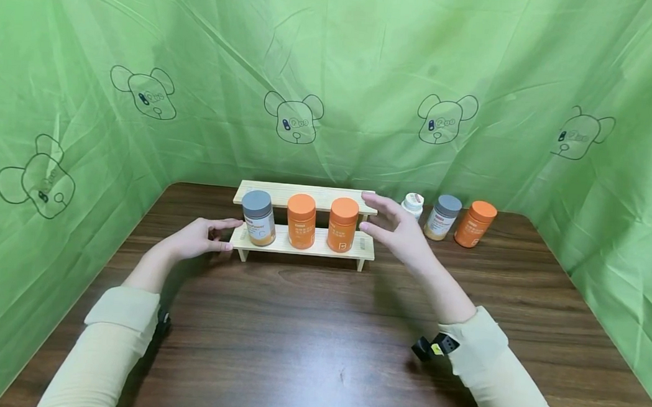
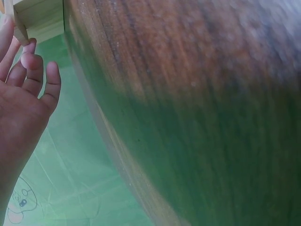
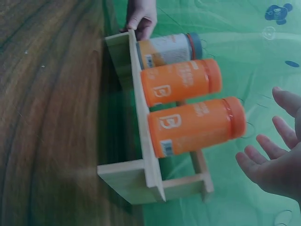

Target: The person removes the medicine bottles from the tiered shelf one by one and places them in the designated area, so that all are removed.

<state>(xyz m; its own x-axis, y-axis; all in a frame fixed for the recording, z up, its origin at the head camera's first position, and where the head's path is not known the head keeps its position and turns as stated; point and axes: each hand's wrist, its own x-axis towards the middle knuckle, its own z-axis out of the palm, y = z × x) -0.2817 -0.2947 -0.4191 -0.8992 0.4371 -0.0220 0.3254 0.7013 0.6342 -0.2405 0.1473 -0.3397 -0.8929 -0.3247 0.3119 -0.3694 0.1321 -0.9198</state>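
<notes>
A two-tier wooden rack (image 1: 280,239) stands at the back middle of the table. On its lower shelf are a grey-capped supplement bottle (image 1: 259,221), a middle orange bottle (image 1: 301,224) and a right orange bottle (image 1: 342,226), all upright. My left hand (image 1: 193,239) pinches the left end of the lower shelf; in the left wrist view the fingers (image 2: 34,68) lie about the board's end. Beside the rack's right end, my right hand (image 1: 405,236) is held up with loosely spread fingers. The right wrist view shows that hand (image 3: 277,165) apart from the bottles.
Right of the rack stand a small white bottle (image 1: 413,204), partly behind my right hand, another grey-capped bottle (image 1: 443,218) and another orange bottle (image 1: 475,225). Green cloth (image 1: 357,56) with mouse drawings surrounds the dark wooden table (image 1: 307,327). The rack's upper shelf (image 1: 326,197) sits behind the bottles.
</notes>
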